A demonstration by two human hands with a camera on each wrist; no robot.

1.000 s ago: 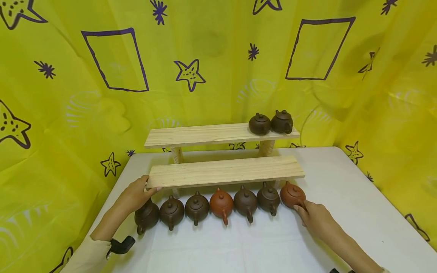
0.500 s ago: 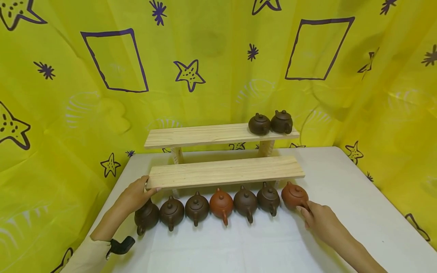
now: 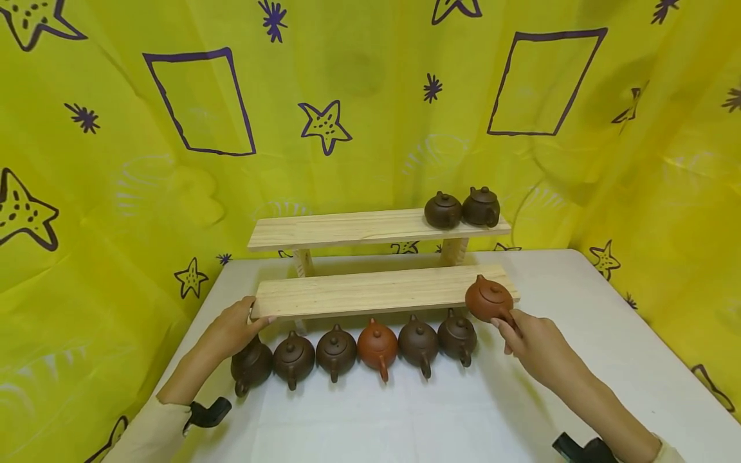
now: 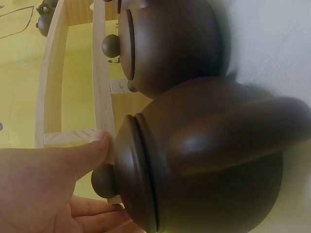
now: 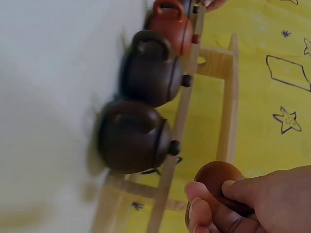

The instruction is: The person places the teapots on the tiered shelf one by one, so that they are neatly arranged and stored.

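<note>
My right hand (image 3: pixel 544 350) pinches the handle of a reddish-brown clay teapot (image 3: pixel 488 301), held up so that it overlaps the right end of the lower wooden shelf board (image 3: pixel 370 292). In the right wrist view, thumb and curled fingers close round the handle, and the teapot (image 5: pixel 218 177) is partly hidden behind them. At the other end of the stand, my left hand (image 3: pixel 227 331) grips the lower board's left end, thumb along its front edge. Just below this hand sits a dark brown teapot (image 3: pixel 251 368), its knobbed lid (image 4: pixel 130 170) close to the fingers.
Several more teapots line the white table (image 3: pixel 347 424) before the stand, most dark brown, one orange-red (image 3: pixel 377 344). Two dark teapots, one rounder (image 3: pixel 442 211) and one taller (image 3: pixel 481 207), stand on the upper board's (image 3: pixel 336 230) right end. A yellow patterned curtain (image 3: pixel 370 173) hangs behind.
My right hand has lifted the reddish-brown teapot off the table at the row's right end, up and slightly left to the lower board. The left hand stays on the board.
</note>
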